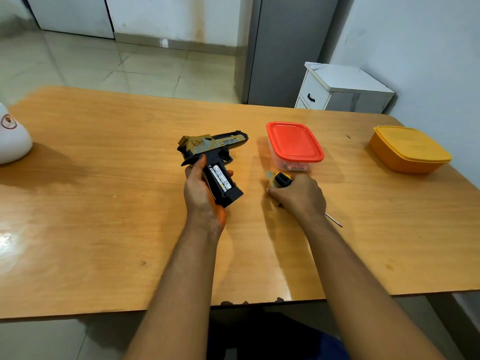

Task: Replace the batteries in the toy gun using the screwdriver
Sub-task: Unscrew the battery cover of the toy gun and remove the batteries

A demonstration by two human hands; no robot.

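My left hand (pixel 201 190) grips the black and gold toy gun (pixel 213 149) by its handle, muzzle pointing right, above the wooden table (pixel 104 203). The handle's battery compartment is uncovered and batteries (pixel 220 179) show inside it. My right hand (pixel 298 194) lies over the screwdriver on the table, fingers curled round it. The screwdriver's yellow and black handle (pixel 278 179) sticks out toward the gun, and its metal shaft (pixel 333 220) pokes out behind my wrist. The compartment cover is not visible.
A clear box with a red lid (pixel 294 141) stands just beyond my right hand, small items inside. A yellow lidded container (pixel 407 149) sits at the far right. A white object (pixel 11 139) lies at the table's left edge. A white cabinet (pixel 342 89) stands behind the table.
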